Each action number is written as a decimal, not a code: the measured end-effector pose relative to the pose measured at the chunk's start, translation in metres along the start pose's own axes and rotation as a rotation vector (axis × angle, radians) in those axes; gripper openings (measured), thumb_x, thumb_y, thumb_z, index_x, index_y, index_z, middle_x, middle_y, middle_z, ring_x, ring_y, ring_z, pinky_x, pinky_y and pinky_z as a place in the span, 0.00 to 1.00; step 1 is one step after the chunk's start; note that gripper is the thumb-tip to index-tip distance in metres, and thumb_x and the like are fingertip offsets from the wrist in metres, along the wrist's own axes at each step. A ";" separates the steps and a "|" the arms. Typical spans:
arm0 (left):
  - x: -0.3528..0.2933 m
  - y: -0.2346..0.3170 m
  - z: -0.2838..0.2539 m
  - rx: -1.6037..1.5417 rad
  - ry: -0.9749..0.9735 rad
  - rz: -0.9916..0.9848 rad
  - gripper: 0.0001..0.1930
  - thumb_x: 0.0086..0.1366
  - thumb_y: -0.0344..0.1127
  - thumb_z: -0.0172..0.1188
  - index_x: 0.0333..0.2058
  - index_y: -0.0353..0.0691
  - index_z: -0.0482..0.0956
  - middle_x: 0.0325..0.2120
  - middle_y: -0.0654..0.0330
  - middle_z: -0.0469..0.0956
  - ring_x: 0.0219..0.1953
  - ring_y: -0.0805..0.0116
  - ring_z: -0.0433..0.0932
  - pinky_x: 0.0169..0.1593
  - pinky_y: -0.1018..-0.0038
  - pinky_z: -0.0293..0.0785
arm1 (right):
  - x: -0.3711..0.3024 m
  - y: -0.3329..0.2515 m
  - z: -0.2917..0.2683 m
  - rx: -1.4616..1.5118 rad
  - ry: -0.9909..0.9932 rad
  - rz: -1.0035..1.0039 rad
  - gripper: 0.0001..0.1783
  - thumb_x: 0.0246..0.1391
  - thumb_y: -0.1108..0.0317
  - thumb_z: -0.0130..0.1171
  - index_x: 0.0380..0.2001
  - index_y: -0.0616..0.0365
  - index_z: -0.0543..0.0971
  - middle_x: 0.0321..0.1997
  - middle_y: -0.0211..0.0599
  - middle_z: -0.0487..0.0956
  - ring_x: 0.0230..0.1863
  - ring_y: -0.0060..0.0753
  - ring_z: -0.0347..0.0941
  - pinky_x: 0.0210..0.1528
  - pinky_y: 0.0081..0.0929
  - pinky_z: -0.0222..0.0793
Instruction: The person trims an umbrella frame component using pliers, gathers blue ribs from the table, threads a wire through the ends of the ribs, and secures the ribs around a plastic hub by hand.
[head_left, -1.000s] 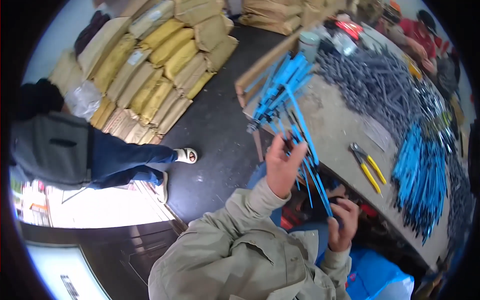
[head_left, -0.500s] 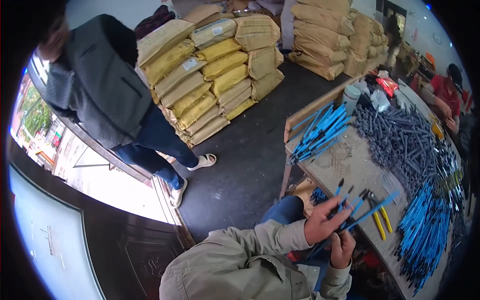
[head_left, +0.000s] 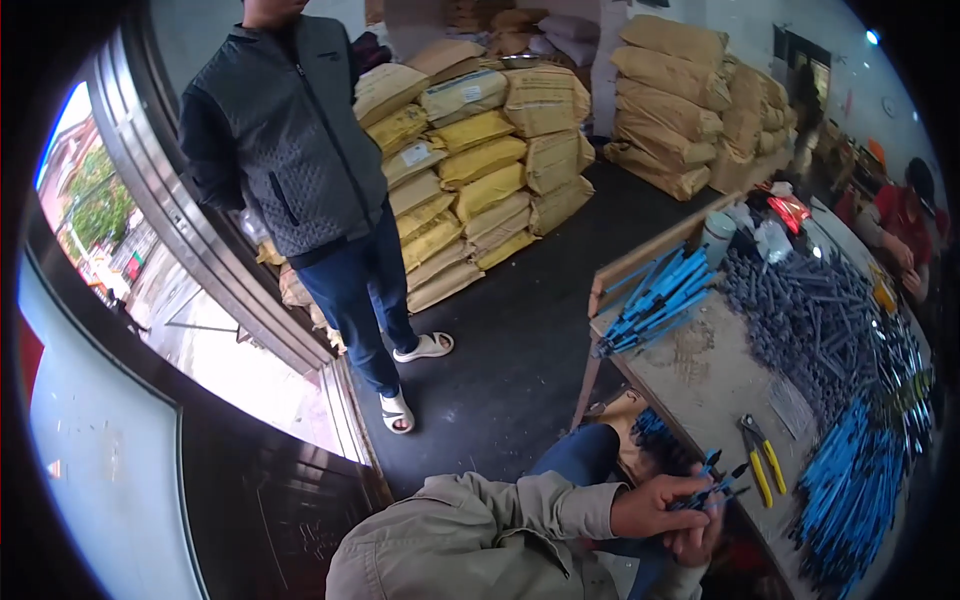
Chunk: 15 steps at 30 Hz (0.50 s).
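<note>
Both my hands are together over the near edge of the table, around a small bundle of thin blue sticks with black tips [head_left: 712, 462]. My left hand [head_left: 655, 508] has its fingers closed round the sticks, whose tips stick out beyond the fingers. Just below and touching it, my right hand [head_left: 697, 542] is partly covered and slightly blurred. Its fingers are curled at the same bundle, but their exact grip is hidden. On the table beside my hands lie yellow-handled pliers [head_left: 763, 462], touched by neither hand.
The table [head_left: 690, 355] bears a blue stick bundle [head_left: 660, 295], a large blue stick pile [head_left: 850, 490], a heap of dark grey rods [head_left: 800, 310] and a jar [head_left: 717, 236]. A person [head_left: 300, 150] stands near the doorway; stacked sacks [head_left: 480, 165] rise behind. Another person [head_left: 905, 225] sits across the table.
My view has shifted. My hands have drawn closer together and away from the pliers, and the long blue sticks no longer spread out over the table. The standing person now faces me more.
</note>
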<state>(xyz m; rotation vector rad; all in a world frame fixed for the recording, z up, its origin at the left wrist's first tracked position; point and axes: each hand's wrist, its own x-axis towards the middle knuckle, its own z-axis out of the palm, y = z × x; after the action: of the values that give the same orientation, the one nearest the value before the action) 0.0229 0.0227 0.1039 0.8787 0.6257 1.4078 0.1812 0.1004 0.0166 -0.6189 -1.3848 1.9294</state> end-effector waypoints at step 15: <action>0.023 -0.019 0.002 0.289 -0.370 0.184 0.15 0.69 0.44 0.39 0.37 0.36 0.65 0.42 0.36 0.72 0.49 0.42 0.71 0.53 0.49 0.63 | 0.004 -0.170 -0.070 -1.203 0.749 -1.316 0.35 0.45 0.56 0.62 0.54 0.62 0.65 0.56 0.56 0.65 0.57 0.57 0.60 0.57 0.40 0.56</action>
<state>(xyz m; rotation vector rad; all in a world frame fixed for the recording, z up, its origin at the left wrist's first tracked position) 0.0371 0.0457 0.0920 1.4185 0.4780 1.2866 0.2704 0.1828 0.1548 -0.5570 -1.6021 -0.2633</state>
